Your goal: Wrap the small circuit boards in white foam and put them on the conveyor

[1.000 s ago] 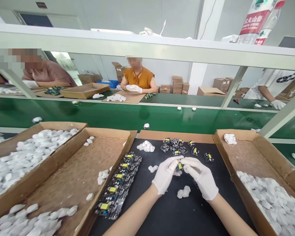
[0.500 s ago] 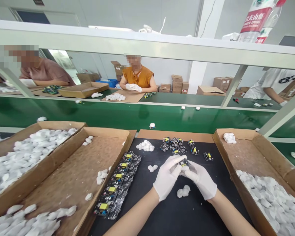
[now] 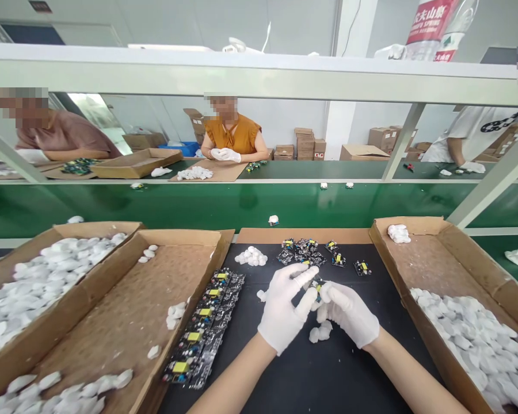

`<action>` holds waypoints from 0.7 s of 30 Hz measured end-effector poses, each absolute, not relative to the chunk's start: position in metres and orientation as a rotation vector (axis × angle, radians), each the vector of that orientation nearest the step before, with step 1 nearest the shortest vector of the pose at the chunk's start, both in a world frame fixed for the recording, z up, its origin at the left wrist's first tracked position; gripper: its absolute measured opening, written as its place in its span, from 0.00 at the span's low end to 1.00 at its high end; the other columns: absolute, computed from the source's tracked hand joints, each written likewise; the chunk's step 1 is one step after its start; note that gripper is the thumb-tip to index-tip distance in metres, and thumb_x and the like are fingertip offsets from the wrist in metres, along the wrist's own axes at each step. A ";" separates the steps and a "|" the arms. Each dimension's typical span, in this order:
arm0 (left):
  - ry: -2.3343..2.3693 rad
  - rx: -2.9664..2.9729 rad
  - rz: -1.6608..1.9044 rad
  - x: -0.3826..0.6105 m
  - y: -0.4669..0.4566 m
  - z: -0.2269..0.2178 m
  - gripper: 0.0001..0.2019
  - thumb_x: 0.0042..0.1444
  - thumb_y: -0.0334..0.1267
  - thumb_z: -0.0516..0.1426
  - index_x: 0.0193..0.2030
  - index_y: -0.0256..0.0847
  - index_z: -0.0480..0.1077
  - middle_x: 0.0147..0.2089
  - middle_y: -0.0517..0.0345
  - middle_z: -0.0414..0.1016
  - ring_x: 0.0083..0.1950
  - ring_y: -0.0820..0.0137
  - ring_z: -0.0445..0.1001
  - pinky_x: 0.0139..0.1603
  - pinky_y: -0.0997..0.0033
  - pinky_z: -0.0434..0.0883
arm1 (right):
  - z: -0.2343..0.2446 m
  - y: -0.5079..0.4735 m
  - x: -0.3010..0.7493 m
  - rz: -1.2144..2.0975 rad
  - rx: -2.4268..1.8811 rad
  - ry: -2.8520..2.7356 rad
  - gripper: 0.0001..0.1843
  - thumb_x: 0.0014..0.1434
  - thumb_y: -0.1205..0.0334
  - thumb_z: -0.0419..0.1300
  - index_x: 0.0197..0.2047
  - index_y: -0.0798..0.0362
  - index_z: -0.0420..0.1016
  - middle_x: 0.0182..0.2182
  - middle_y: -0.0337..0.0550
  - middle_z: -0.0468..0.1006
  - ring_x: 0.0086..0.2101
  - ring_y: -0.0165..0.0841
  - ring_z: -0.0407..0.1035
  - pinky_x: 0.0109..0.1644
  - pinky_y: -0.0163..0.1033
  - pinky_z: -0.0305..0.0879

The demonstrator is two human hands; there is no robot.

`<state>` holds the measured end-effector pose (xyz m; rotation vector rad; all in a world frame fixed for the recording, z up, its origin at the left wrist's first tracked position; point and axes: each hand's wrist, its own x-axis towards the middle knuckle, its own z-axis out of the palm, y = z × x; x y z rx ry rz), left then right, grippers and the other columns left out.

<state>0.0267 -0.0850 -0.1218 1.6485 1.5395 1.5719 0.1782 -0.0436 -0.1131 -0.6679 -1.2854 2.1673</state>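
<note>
Left hand [image 3: 285,310] and right hand [image 3: 349,313], both gloved, pinch one small circuit board [image 3: 316,286] between their fingertips. Judged: board mid-handling. Next move calls for a steady grip, clear of the white pads [image 3: 320,332] just beneath.

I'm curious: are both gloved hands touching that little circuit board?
Touching. Head view: the left hand and right hand both pinch the circuit board between them.

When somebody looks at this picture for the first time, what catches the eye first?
At the centre, the gloved left hand and right hand hold a small circuit board over the black mat. Beside them on the left lies a row of boards with yellow parts, and cardboard trays of white pieces stand on both sides.
</note>
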 end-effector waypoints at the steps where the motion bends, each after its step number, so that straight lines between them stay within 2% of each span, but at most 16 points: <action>1: 1.460 1.651 1.550 0.025 -0.085 -0.120 0.19 0.51 0.36 0.59 0.51 0.50 0.73 0.52 0.52 0.69 0.55 0.57 0.65 0.60 0.56 0.61 | -0.115 -0.043 0.180 2.173 -0.657 -1.277 0.20 0.53 0.43 0.58 0.31 0.54 0.64 0.22 0.37 0.72 0.18 0.31 0.70 0.20 0.35 0.66; 6: 1.109 1.613 1.315 0.023 -0.087 -0.115 0.24 0.49 0.35 0.61 0.55 0.47 0.68 0.57 0.50 0.66 0.59 0.57 0.64 0.60 0.59 0.62 | -0.116 -0.044 0.183 2.141 -0.597 -1.381 0.19 0.55 0.46 0.57 0.31 0.55 0.66 0.20 0.39 0.73 0.20 0.33 0.72 0.22 0.32 0.62; 12: 1.142 1.538 1.328 0.026 -0.089 -0.114 0.19 0.43 0.37 0.66 0.44 0.44 0.74 0.47 0.50 0.72 0.49 0.59 0.72 0.52 0.62 0.68 | -0.115 -0.049 0.182 1.995 -0.622 -1.562 0.25 0.52 0.41 0.58 0.37 0.58 0.70 0.22 0.42 0.74 0.22 0.34 0.72 0.23 0.34 0.62; 19: 1.066 1.456 1.256 0.026 -0.091 -0.112 0.29 0.38 0.46 0.68 0.49 0.41 0.71 0.46 0.49 0.74 0.50 0.56 0.72 0.51 0.57 0.69 | -0.116 -0.047 0.184 1.998 -0.622 -1.567 0.24 0.50 0.44 0.62 0.37 0.59 0.70 0.22 0.41 0.73 0.23 0.32 0.70 0.25 0.34 0.63; 21: 1.092 1.500 1.250 0.025 -0.090 -0.112 0.28 0.38 0.46 0.68 0.49 0.41 0.71 0.47 0.49 0.73 0.50 0.56 0.72 0.51 0.57 0.70 | -0.114 -0.046 0.184 2.004 -0.593 -1.576 0.24 0.49 0.45 0.63 0.38 0.59 0.69 0.23 0.42 0.73 0.23 0.33 0.71 0.25 0.34 0.63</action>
